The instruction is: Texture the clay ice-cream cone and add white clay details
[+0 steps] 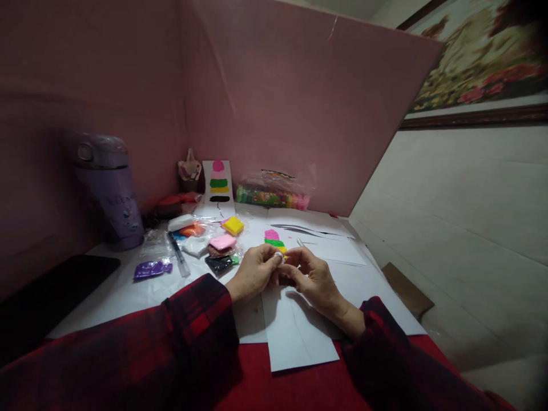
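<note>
My left hand (253, 270) has its thumb and fingers pinched on a small whitish lump (279, 257), which looks like modelling clay. Just across from it, my right hand (314, 279) has curled fingers, with the fingertips touching or nearly touching the same lump. What lies between the right fingertips is too small to make out. Below both hands is a sheet of white paper (299, 339). Past the fingers, the far part of this sheet carries pink (271, 234), green and yellow clay patches, partly covered by my left hand. A thin clear stick or pen (300, 243) lies beyond my right hand.
At left stand a purple bottle (109, 194) and wrapped clay packs, among them purple (153, 270), pink (222, 242) and yellow (233, 225). A pen (178, 255) lies among them. A card with coloured clay bands (219, 205) leans behind, beside a bag of colourful tubs (272, 197).
</note>
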A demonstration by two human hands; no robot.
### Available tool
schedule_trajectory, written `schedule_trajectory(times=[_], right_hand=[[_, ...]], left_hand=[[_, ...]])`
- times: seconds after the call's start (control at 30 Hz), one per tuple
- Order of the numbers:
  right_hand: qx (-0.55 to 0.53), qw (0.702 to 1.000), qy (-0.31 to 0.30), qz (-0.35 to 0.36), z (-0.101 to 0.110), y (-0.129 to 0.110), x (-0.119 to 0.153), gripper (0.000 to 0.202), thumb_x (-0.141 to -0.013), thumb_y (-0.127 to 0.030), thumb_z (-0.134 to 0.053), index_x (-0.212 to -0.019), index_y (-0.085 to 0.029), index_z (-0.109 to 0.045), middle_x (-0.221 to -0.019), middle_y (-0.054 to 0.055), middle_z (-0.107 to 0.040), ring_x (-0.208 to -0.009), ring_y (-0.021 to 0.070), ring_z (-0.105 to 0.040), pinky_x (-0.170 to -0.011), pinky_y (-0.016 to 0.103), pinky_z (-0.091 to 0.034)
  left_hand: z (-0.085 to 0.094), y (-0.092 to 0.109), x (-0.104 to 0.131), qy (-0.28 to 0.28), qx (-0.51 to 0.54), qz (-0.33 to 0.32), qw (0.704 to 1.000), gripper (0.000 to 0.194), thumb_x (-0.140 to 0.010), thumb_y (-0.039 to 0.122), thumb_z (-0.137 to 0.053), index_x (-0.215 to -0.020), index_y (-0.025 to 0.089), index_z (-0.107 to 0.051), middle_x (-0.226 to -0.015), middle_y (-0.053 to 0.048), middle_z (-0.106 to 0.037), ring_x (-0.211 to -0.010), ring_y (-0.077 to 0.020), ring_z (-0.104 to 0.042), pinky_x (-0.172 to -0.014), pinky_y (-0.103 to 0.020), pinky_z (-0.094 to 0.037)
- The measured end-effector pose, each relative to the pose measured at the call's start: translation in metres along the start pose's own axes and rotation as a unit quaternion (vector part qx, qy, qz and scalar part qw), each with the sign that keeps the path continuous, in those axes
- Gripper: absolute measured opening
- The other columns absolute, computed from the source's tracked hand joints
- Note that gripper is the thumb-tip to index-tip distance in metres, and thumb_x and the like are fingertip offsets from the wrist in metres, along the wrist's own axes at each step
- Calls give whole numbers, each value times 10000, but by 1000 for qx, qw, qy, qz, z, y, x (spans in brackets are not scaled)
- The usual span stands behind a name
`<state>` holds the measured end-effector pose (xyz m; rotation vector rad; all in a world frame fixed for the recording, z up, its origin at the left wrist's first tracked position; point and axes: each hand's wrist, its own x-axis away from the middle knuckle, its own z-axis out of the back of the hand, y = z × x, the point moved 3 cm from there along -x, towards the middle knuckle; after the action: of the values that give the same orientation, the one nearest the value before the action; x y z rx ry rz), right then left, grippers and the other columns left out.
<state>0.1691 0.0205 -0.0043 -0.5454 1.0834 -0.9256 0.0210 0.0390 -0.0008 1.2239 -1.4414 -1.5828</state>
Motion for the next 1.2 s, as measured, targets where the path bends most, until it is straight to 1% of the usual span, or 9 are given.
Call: schedule_trajectory(times=[0.17, 0.37, 0.53, 0.7, 0.87, 0.97, 1.07, 1.13, 1.2], right_hand=[[15, 1000, 4, 7, 0, -4, 1, 137, -848, -276, -668, -955, -206, -618, -725, -9, -636, -604, 143, -592, -566, 273, -492], [-1, 1000, 4, 26, -1, -5, 3, 81, -884, -294, -632, -870, -214, -632, -758, 21, -649, -687, 171, -622, -633, 305, -534], [4, 1000, 6, 8, 0, -2, 1, 90, -858, -276, -650, -913, -216, -611, -765, 13, -650, -645, 160, -616, -588, 283, -524], [-21, 1000, 8, 0, 0, 0, 1, 146, -889, -351, -639, -854, -212, -613, -750, 16, -655, -662, 164, -626, -598, 282, -522], [-39, 999, 20, -7, 0, 0, 1, 161, -878, -360, -660, -853, -207, -612, -744, 5, -642, -649, 153, -614, -590, 278, -510], [-59, 997, 37, -18, 0, 1, 0, 188, -861, -370, -675, -813, -202, -605, -685, -11, -618, -582, 134, -576, -541, 260, -481], [-78, 993, 82, -31, 3, 3, -3, 195, -824, -353, -698, -771, -199, -590, -639, -26, -583, -507, 112, -520, -481, 246, -446], [-87, 989, 108, -42, 5, 6, -5, 190, -812, -336, -703, -758, -198, -584, -632, -34, -565, -482, 101, -499, -455, 238, -432], [-97, 987, 118, -52, 5, 10, -6, 195, -810, -339, -708, -764, -197, -582, -640, -40, -560, -463, 92, -489, -431, 229, -422]], left_hand=[[-2, 0, 2, -18, 24, 14, 999, 349, -760, 469, -702, -854, 192, -511, -437, 52, -566, -353, -140, -536, -377, -217, -383], [-3, 1, 3, -10, 31, 12, 999, 341, -785, 473, -677, -756, 153, -564, -557, -4, -628, -356, -96, -509, -356, -203, -355], [-1, 1, 1, -2, 39, -5, 999, 293, -720, 381, -732, -736, 154, -547, -522, 32, -574, -386, -90, -515, -395, -199, -374], [1, 1, 2, 12, 42, 11, 999, 265, -701, 309, -704, -854, 156, -551, -572, 30, -615, -406, -105, -538, -411, -219, -416], [0, 1, 1, 10, 9, 9, 1000, 203, -713, 309, -671, -744, 131, -580, -549, 13, -595, -392, -86, -509, -393, -202, -362], [-1, 1, 1, 27, -2, -5, 1000, 143, -730, 267, -643, -740, 134, -591, -512, 32, -561, -390, -82, -495, -396, -196, -355], [0, 2, 0, 70, 1, -17, 997, 99, -737, 231, -630, -730, 145, -582, -533, 25, -581, -397, -85, -507, -405, -199, -379], [3, 2, -1, 99, 19, -18, 995, 109, -732, 234, -641, -750, 154, -569, -560, 20, -601, -401, -93, -520, -399, -204, -388], [5, 1, -2, 111, 43, -17, 993, 150, -732, 261, -654, -787, 161, -557, -576, 22, -610, -402, -101, -522, -387, -208, -383]])
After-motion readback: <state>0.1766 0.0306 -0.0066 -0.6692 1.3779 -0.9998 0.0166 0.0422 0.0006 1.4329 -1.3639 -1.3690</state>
